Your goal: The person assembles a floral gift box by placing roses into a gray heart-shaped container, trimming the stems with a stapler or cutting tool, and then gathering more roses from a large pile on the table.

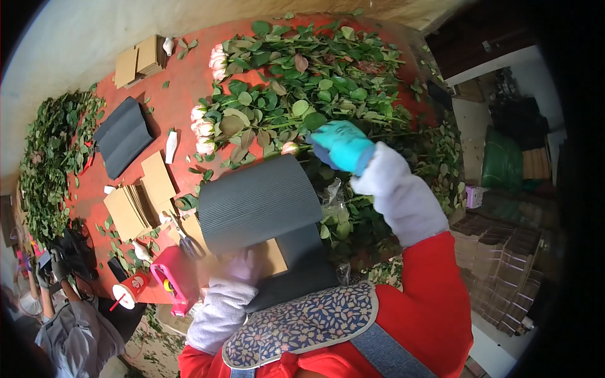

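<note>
My right hand (342,146), in a teal glove with darker blue fingers, reaches over the leafy rose stems (353,94). Its fingers are curled in beside a pale pink rose (290,148), seemingly round that stem; leaves hide part of the grip. My left hand (242,263) is blurred low in front of me, at the edge of a dark grey corrugated sheet (258,201) that curves up over it. Its fingers cannot be made out. A brown cardboard piece (273,257) lies beside it on the sheet's flat dark part (302,264).
More pink roses (203,129) lie across the red table (189,75). Leftward are cardboard stacks (131,211), another dark sheet (123,137), scissors (183,236), a pink tape dispenser (170,280) and a red cup (130,290). Another person (75,327) works at the lower left.
</note>
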A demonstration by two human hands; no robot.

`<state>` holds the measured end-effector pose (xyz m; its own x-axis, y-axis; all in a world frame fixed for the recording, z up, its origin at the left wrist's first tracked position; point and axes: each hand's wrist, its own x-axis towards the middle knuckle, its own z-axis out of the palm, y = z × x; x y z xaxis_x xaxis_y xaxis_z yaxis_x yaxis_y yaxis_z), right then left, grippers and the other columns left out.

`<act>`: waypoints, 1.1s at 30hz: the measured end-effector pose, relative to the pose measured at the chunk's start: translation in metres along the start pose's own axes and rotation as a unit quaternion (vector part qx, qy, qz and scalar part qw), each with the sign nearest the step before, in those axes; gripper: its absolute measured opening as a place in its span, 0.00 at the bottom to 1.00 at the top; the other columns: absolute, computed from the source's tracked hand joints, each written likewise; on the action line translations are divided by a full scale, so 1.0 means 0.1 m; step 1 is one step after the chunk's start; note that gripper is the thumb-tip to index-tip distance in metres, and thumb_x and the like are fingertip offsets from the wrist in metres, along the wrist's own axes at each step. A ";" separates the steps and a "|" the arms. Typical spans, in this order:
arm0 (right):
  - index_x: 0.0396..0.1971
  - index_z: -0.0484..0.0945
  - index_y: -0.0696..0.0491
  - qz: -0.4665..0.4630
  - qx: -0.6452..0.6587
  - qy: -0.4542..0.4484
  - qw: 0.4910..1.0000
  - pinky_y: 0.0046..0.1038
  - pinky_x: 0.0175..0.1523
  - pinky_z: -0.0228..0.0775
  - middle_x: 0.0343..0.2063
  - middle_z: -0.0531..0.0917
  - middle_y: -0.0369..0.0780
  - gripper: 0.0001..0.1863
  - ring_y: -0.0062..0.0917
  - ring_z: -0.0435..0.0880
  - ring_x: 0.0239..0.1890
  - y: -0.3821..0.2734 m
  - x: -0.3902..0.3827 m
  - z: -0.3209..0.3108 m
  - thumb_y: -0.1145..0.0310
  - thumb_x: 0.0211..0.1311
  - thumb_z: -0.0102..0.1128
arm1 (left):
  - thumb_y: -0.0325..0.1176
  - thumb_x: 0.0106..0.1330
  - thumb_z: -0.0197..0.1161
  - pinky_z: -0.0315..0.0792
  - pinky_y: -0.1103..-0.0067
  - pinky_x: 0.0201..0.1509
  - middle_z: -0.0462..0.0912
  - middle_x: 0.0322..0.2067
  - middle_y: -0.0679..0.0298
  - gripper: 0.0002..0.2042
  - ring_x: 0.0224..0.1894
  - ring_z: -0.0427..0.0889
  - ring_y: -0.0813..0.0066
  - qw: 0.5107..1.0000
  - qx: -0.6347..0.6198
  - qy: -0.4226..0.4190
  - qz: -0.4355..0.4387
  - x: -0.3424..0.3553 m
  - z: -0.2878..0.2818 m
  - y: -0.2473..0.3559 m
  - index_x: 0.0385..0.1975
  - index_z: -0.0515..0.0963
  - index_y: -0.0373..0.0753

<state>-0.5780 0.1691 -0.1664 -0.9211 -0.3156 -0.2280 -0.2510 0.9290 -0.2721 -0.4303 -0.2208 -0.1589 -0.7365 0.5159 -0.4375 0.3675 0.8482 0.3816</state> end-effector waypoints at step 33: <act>0.44 0.80 0.47 -0.159 0.233 -0.264 0.922 0.36 0.36 0.75 0.33 0.85 0.38 0.14 0.35 0.84 0.30 -1.77 -1.05 -0.16 0.60 0.59 0.56 | 0.39 0.63 0.61 0.77 0.65 0.47 0.73 0.54 0.49 0.16 0.46 0.80 0.48 0.995 0.012 -0.002 0.094 0.06 -0.23 -0.17 0.46 0.77 0.37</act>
<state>-0.4418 0.0410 -0.0792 -0.5191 -0.7224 -0.4568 -0.2158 0.6279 -0.7478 -0.4541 -0.2348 -0.1495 -0.6513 0.6667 -0.3623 0.5129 0.7387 0.4373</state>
